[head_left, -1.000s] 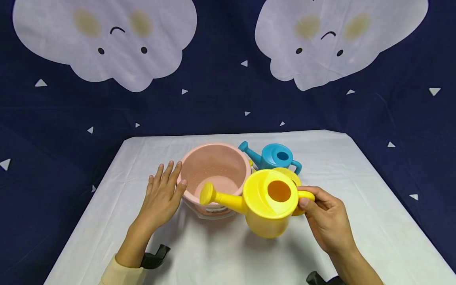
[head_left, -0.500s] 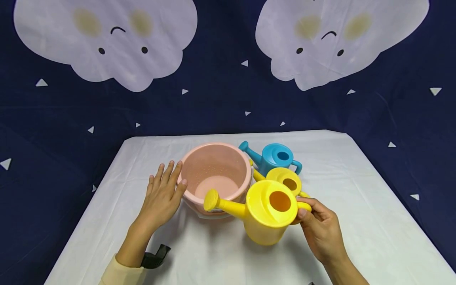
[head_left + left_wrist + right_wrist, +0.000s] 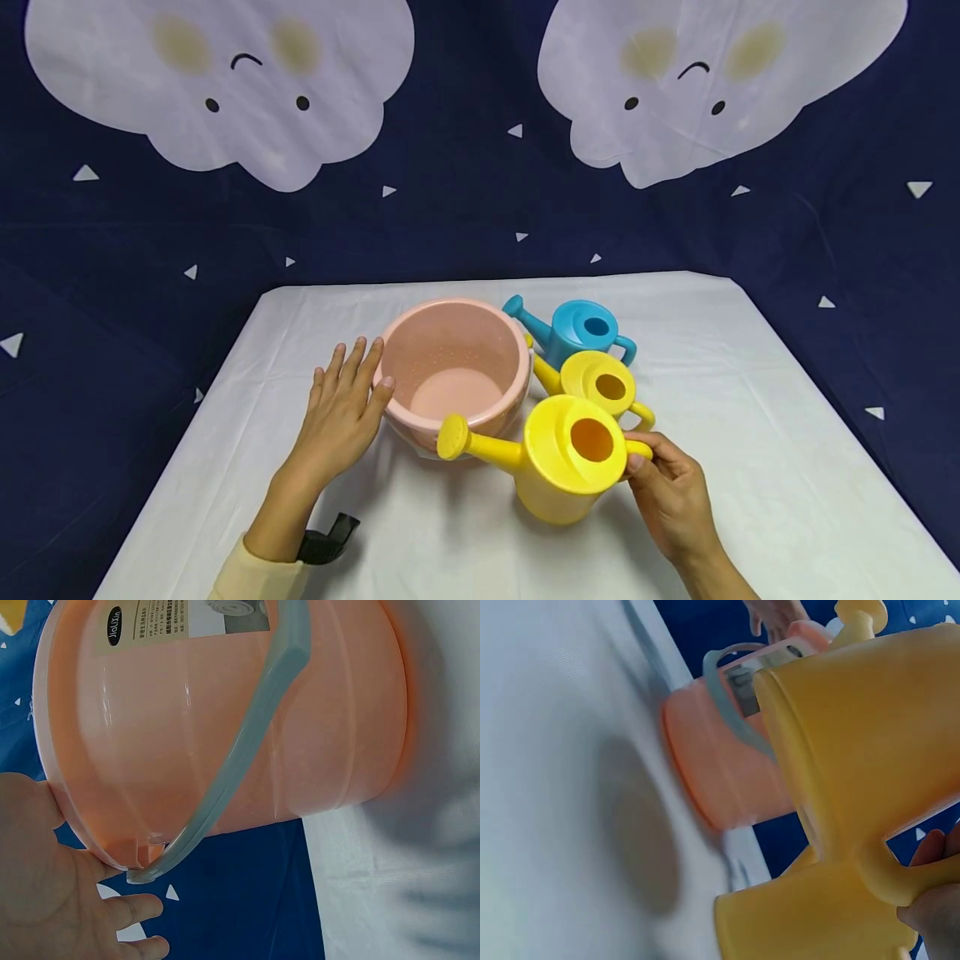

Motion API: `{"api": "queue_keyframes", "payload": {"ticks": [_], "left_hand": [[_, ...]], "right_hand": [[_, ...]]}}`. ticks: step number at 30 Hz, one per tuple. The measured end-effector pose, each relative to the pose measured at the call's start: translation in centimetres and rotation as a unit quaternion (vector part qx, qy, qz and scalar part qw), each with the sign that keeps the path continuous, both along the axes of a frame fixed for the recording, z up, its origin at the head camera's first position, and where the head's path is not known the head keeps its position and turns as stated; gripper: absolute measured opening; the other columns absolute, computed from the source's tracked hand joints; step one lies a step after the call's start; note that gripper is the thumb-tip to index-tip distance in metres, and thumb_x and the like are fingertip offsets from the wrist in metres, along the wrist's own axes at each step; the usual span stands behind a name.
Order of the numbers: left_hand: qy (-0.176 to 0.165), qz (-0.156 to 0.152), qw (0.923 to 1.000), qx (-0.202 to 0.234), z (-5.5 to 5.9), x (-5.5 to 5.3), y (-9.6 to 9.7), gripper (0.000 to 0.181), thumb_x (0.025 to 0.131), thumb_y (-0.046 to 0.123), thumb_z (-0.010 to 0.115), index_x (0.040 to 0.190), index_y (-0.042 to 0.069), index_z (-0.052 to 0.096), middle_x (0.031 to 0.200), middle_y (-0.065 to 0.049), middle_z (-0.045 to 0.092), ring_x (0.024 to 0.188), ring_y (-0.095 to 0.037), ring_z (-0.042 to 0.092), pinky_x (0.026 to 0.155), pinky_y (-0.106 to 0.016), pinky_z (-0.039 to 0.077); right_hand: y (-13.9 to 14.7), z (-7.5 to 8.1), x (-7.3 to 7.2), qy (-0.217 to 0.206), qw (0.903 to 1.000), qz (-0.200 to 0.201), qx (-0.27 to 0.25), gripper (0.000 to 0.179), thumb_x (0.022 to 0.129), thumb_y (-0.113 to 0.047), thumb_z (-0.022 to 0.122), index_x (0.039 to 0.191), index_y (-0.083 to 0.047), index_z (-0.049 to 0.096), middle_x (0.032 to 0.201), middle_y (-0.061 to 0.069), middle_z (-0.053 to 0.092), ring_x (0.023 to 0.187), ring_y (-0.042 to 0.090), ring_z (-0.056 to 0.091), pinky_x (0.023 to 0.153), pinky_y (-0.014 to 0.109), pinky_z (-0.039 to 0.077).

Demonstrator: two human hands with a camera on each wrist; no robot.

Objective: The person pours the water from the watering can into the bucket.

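Note:
In the head view a pink bucket [image 3: 442, 333] stands on the white-covered table, its mouth facing up. My left hand [image 3: 337, 417] touches the left of its rim with straight, spread fingers; the left wrist view shows the bucket's grey handle [image 3: 251, 739] hanging against the wall. By its handle, my right hand [image 3: 671, 496] grips a yellow watering can [image 3: 555, 492]. This can hangs above the table, with its shadow below in the right wrist view, and its spout points left in front of the bucket. Just behind it stands a second yellow watering can [image 3: 585, 375], partly covered.
A blue watering can [image 3: 573, 325] stands at the back, right of the bucket. White cloth [image 3: 750, 400] covers the table. Behind rises a dark blue backdrop [image 3: 465, 208] with clouds and triangles. A black strap [image 3: 330, 540] is on the left wrist.
My right hand has brought the yellow watering can down and nearer in the head view, uncovering more of the second yellow can. The left hand and the bucket have stayed put.

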State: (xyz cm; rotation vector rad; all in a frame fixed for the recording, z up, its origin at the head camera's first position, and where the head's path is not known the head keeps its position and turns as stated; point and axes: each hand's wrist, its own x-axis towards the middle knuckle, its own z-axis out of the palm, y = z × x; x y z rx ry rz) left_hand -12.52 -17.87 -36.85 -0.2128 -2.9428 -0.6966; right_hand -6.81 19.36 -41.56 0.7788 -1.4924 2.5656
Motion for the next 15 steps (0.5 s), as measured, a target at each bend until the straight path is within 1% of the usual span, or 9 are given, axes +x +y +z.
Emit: {"api": "queue_keyframes", "payload": {"ticks": [7,11,15], "left_hand": [[0.000,0.000,1.0000,0.002,0.1,0.0,0.0,0.060,0.101,0.052,0.022,0.153,0.023,0.013,0.160,-0.012,0.010,0.148,-0.034,-0.004,0.114,-0.063,-0.002],[0.000,0.000,1.0000,0.003,0.1,0.0,0.0,0.061,0.100,0.052,0.022,0.153,0.023,0.013,0.160,-0.012,0.010,0.148,-0.034,-0.004,0.114,-0.063,-0.002],[-0.002,0.001,1.0000,0.004,0.0,0.0,0.0,0.061,0.100,0.052,0.022,0.153,0.023,0.013,0.160,-0.012,0.010,0.148,-0.033,-0.004,0.114,-0.063,-0.002]], "right_hand": [[0.2,-1.2,0.1,-0.023,0.9995,-0.006,0.021,0.037,0.095,0.015,0.033,0.117,0.001,0.059,0.102,0.000,0.063,0.089,0.008,0.060,0.079,0.019,0.052],[0.3,-1.8,0.1,-0.025,0.9993,-0.003,0.027,0.038,0.095,0.015,0.031,0.117,0.001,0.059,0.101,0.000,0.063,0.088,0.008,0.060,0.079,0.019,0.051],[0.4,-2.3,0.2,-0.017,0.9994,0.001,0.028,0.038,0.094,0.016,0.031,0.118,0.004,0.057,0.103,0.001,0.063,0.089,0.008,0.059,0.080,0.020,0.051]]}}
